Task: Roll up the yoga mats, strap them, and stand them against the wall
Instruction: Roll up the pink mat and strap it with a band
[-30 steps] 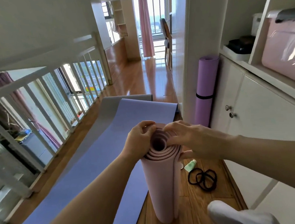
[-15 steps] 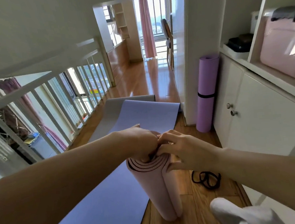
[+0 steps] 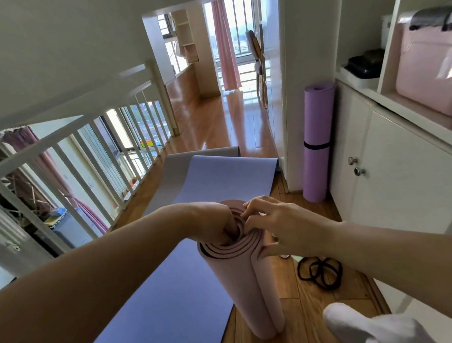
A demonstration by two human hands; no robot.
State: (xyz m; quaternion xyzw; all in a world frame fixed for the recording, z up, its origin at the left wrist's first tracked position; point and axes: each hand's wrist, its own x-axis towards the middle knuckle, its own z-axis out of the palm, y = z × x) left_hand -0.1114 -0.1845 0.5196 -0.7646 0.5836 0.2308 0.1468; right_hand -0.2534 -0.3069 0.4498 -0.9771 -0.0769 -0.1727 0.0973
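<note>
Nearby, black straps [image 3: 320, 272] beside the upright pink mat [image 3: 252, 291], both hands [image 3: 218, 223] [image 3: 280, 228] pinching its coiled top.

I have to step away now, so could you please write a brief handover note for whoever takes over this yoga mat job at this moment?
Left hand: fingers tucked into the core of the pink roll, which stands on end on the floor.
Right hand: gripping the roll's top edge and outer layers.
Done: the purple mat is rolled, strapped and standing against the wall.
Left: the pink roll looks loose at the top and has no strap; the black straps lie on the floor to its right. The blue mat and the grey mat under it lie flat, unrolled.
</note>
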